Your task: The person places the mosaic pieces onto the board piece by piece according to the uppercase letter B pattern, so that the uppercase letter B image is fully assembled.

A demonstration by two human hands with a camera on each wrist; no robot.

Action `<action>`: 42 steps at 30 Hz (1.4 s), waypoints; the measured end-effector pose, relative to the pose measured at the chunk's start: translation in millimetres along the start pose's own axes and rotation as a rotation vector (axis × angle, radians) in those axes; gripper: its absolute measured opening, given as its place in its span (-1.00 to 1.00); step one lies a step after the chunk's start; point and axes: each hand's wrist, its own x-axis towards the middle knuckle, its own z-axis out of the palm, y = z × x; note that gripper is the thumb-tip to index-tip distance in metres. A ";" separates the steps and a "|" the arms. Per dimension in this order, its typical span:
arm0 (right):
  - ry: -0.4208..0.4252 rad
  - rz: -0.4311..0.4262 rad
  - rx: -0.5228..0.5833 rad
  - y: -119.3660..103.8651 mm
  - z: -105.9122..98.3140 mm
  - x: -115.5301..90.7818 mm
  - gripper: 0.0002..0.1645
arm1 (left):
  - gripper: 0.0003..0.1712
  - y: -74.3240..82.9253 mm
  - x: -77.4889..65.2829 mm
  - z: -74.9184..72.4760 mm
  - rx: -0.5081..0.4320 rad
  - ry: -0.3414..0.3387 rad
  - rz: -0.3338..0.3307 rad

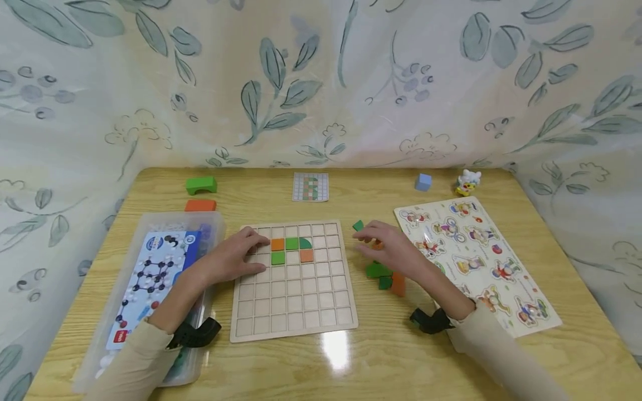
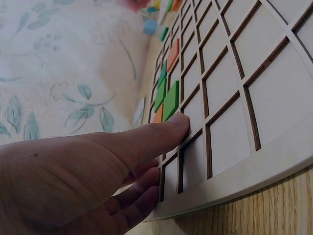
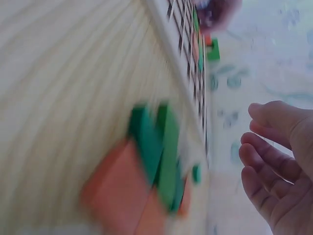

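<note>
A wooden grid board (image 1: 311, 303) lies in the middle of the table. In its upper cells are an orange tile (image 1: 277, 244), a green square tile (image 1: 292, 243), another green tile (image 1: 278, 258), a dark green rounded tile (image 1: 305, 243) and a salmon tile (image 1: 306, 255). My left hand (image 1: 232, 256) rests at the board's upper left, its thumb (image 2: 168, 128) extended over the cells. Right of the board, my right hand (image 1: 388, 245) hovers with loosely bent fingers and nothing visible between them. Near its fingertips lies a small green piece (image 1: 358, 225); loose green pieces (image 1: 378, 270) and orange pieces (image 1: 398, 284) lie below the hand.
A printed pattern card (image 1: 310, 186) lies behind the board. A clear plastic box (image 1: 205, 223) stands left, by a green arch block (image 1: 202, 184) and a red block (image 1: 200, 205). At right are a picture puzzle board (image 1: 521, 285), a blue cube (image 1: 423, 182) and a small figurine (image 1: 468, 182).
</note>
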 end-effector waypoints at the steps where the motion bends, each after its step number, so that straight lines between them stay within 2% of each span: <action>1: 0.012 0.014 -0.003 5.8 -2.5 -4.6 -0.74 | -0.44 -0.3 -0.2 -0.6 0.001 0.002 -0.003; 10: 0.002 0.197 -0.019 43.4 -4.0 -28.1 -0.70 | -0.44 0.7 -1.2 -2.1 -0.001 -0.006 -0.012; 16: 0.041 0.232 0.018 54.5 -0.3 -29.8 -0.66 | -0.44 0.1 -0.1 0.5 -0.005 0.003 0.000; 23: 0.030 0.263 -0.014 53.7 4.1 -26.9 -0.60 | -0.44 0.5 0.1 0.6 -0.014 -0.012 -0.001; 29: 0.053 0.196 -0.101 54.8 7.8 -25.7 -0.67 | -0.43 1.4 -1.0 -0.5 -0.011 -0.010 -0.001; 32: 0.063 0.181 -0.110 55.4 8.6 -24.5 -0.71 | -0.43 1.5 -1.1 -0.9 -0.011 -0.007 -0.001; 37: 0.028 0.229 -0.074 51.1 6.6 -22.2 -0.72 | -0.43 1.5 -0.5 -0.5 -0.008 -0.006 0.001; 42: -0.019 0.282 -0.091 44.4 4.3 -18.5 -0.70 | -0.43 0.9 -0.4 0.5 -0.004 -0.003 -0.003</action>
